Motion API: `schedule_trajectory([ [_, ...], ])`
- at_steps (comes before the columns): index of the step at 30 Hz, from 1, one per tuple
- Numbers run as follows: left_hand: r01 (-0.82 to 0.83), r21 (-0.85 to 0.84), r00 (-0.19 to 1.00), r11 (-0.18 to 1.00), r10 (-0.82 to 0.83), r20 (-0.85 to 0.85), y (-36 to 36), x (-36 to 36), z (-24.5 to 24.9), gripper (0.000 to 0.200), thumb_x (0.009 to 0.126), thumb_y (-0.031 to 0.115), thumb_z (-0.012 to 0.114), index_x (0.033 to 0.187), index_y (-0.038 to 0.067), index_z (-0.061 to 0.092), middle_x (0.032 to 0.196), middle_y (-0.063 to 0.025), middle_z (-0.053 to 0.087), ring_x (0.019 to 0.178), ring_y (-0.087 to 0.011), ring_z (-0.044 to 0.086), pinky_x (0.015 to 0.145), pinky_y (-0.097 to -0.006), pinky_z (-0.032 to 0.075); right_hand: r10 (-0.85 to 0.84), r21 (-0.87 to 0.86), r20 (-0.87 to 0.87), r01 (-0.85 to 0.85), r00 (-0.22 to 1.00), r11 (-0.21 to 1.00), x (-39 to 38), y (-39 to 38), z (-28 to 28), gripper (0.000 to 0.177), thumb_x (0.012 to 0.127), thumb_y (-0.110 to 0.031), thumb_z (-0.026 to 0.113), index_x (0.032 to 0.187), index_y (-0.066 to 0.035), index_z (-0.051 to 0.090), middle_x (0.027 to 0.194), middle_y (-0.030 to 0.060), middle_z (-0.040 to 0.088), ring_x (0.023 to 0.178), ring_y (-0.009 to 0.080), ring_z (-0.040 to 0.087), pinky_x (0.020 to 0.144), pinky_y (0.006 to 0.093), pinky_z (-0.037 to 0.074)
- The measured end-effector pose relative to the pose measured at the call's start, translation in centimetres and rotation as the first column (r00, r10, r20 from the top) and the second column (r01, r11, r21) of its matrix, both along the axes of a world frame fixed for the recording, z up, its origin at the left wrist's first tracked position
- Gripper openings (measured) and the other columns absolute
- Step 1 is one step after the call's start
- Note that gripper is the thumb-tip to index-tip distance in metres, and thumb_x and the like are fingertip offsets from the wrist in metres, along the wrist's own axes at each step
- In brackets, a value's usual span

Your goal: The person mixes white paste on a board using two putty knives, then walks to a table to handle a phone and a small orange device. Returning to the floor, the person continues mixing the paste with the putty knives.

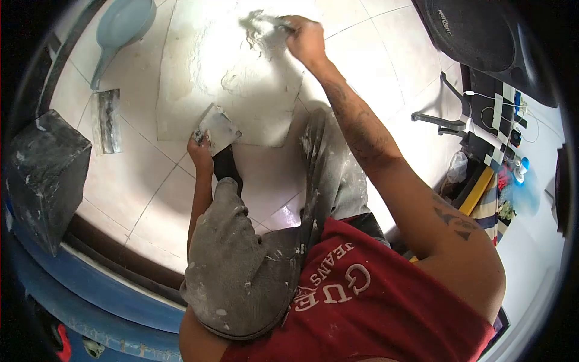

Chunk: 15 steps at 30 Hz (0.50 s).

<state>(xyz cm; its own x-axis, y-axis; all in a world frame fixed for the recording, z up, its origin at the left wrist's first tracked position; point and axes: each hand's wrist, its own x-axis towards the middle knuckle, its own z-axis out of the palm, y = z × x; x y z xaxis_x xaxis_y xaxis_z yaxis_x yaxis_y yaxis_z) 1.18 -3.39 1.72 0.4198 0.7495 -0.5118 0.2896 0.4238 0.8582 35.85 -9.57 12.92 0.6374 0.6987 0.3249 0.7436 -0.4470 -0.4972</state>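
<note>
My right hand (306,39) is stretched out at about twelve o'clock from my knees, fingers clenched round the handle of a small trowel (262,23). Its loaded blade points toward nine o'clock and sits in the far edge of the white plaster heap (235,66). My left hand (202,148) is much closer in, tucked just past my knee, gripping a wide flat blade (218,127) by its near end. That blade tilts up toward one o'clock, with its tip resting on or just over the near edge of the pale board (178,90) that carries the heap. I can't quite tell from here whether it touches. So the plaster lies between my two tools: at roughly one o'clock from my left fingers and at about seven o'clock from my right. The right hand is the one already in it, and the left is a little way short of it. The long axis of the wide blade points almost straight at the heap, while the small trowel lies across the heap's far side. On the tiled floor (151,193) off to ten o'clock lies a smeared spare float (108,120), its length running toward and away from me. A blue scoop (123,24) lies beyond it, and a dark block (42,163) stands at nine o'clock, well apart from both hands.
</note>
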Motion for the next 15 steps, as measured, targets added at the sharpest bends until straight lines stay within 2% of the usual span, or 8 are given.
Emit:
schedule_trajectory([
  [1, 0.01, 0.003, 1.0, 1.0, -0.01, 0.013, 0.1, -0.1, -0.2, 0.023, 0.087, 0.005, 0.057, 0.105, -0.008, 0.055, 0.097, -0.0107, 0.06, 0.084, -0.0162, 0.056, 0.075, -0.029, 0.046, 0.08, -0.021, 0.029, -0.08, 0.996, 0.997, -0.6, -0.1, -0.2, 0.024, 0.068, 0.005, 0.06, 0.089, -0.004, 0.068, 0.087, 0.0121, 0.067, 0.072, 0.0277, 0.065, 0.064, 0.0322, 0.052],
  [3, 0.002, 0.047, 1.0, 0.999, -0.001, -0.013, 0.0, -0.1, -0.2, 0.023, 0.086, 0.005, 0.057, 0.106, -0.008, 0.055, 0.097, -0.0107, 0.06, 0.084, -0.0164, 0.056, 0.075, -0.0292, 0.046, 0.183, -0.224, 0.077, -0.162, 0.98, 0.961, -1.8, -0.7, -0.8, 0.032, 0.066, 0.005, 0.059, 0.095, -0.007, 0.067, 0.094, 0.0077, 0.066, 0.079, 0.0247, 0.065, 0.065, 0.0308, 0.053],
  [6, 0.026, 0.08, 0.998, 0.996, -0.022, -0.053, -0.2, 0.0, 0.6, 0.023, 0.086, 0.004, 0.057, 0.105, -0.008, 0.056, 0.096, -0.0107, 0.06, 0.083, -0.0162, 0.056, 0.074, -0.0288, 0.047, 0.332, -0.332, 0.2, -0.255, 0.922, 0.908, -3.1, -1.9, -1.8, 0.036, 0.069, 0.0, 0.059, 0.103, -0.009, 0.063, 0.101, 0.0063, 0.062, 0.087, 0.0235, 0.063, 0.072, 0.0332, 0.053],
  [9, 0.055, 0.046, 0.99, 0.997, -0.049, -0.135, 0.0, 0.3, 1.3, 0.022, 0.086, 0.004, 0.057, 0.104, -0.008, 0.056, 0.095, -0.0103, 0.061, 0.081, -0.0154, 0.056, 0.07, -0.0278, 0.047, 0.627, -0.534, 0.439, -0.373, 0.644, 0.758, -3.2, -3.8, -4.5, 0.035, 0.073, -0.007, 0.057, 0.108, -0.008, 0.059, 0.105, 0.0073, 0.058, 0.094, 0.0226, 0.06, 0.079, 0.0373, 0.05],
  [10, 0.066, 0.029, 0.985, 0.997, -0.061, -0.164, 0.2, 0.5, 1.4, 0.021, 0.086, 0.004, 0.057, 0.103, -0.008, 0.057, 0.094, -0.0102, 0.061, 0.08, -0.015, 0.056, 0.069, -0.0274, 0.046, 0.702, -0.608, 0.396, -0.405, 0.592, 0.683, -3.6, -4.4, -4.8, 0.029, 0.076, -0.012, 0.056, 0.104, -0.005, 0.059, 0.106, 0.0102, 0.058, 0.095, 0.0232, 0.059, 0.084, 0.0401, 0.047],
  [13, 0.006, 0.023, 1.0, 1.0, -0.006, -0.015, 0.4, 0.9, 1.2, 0.019, 0.086, 0.004, 0.057, 0.101, -0.008, 0.057, 0.093, -0.0098, 0.061, 0.078, -0.0145, 0.055, 0.065, -0.027, 0.046, 0.789, -0.8, 0.104, -0.42, 0.605, 0.428, -3.5, -3.6, -3.7, 0.026, 0.077, -0.013, 0.055, 0.101, -0.005, 0.06, 0.103, 0.0087, 0.059, 0.094, 0.0231, 0.059, 0.081, 0.0369, 0.049],
  [14, 0.008, 0.033, 1.0, 0.999, -0.007, -0.026, 0.4, 0.7, 0.8, 0.019, 0.085, 0.004, 0.057, 0.1, -0.008, 0.057, 0.092, -0.0096, 0.061, 0.077, -0.0143, 0.055, 0.065, -0.027, 0.046, 0.796, -0.82, 0.082, -0.413, 0.599, 0.396, -3.2, -2.6, -3.4, 0.024, 0.078, -0.013, 0.053, 0.1, -0.007, 0.06, 0.102, 0.0079, 0.06, 0.094, 0.0248, 0.06, 0.075, 0.0344, 0.052],
  [15, 0.009, 0.039, 0.999, 0.999, -0.007, -0.039, 0.4, 0.6, 0.7, 0.018, 0.085, 0.004, 0.057, 0.099, -0.008, 0.057, 0.092, -0.0094, 0.061, 0.077, -0.0141, 0.055, 0.065, -0.027, 0.046, 0.759, -0.826, 0.021, -0.416, 0.651, 0.38, -2.9, -1.9, -2.4, 0.024, 0.079, -0.013, 0.052, 0.101, -0.007, 0.06, 0.103, 0.0078, 0.061, 0.095, 0.0255, 0.061, 0.074, 0.0341, 0.052],
])
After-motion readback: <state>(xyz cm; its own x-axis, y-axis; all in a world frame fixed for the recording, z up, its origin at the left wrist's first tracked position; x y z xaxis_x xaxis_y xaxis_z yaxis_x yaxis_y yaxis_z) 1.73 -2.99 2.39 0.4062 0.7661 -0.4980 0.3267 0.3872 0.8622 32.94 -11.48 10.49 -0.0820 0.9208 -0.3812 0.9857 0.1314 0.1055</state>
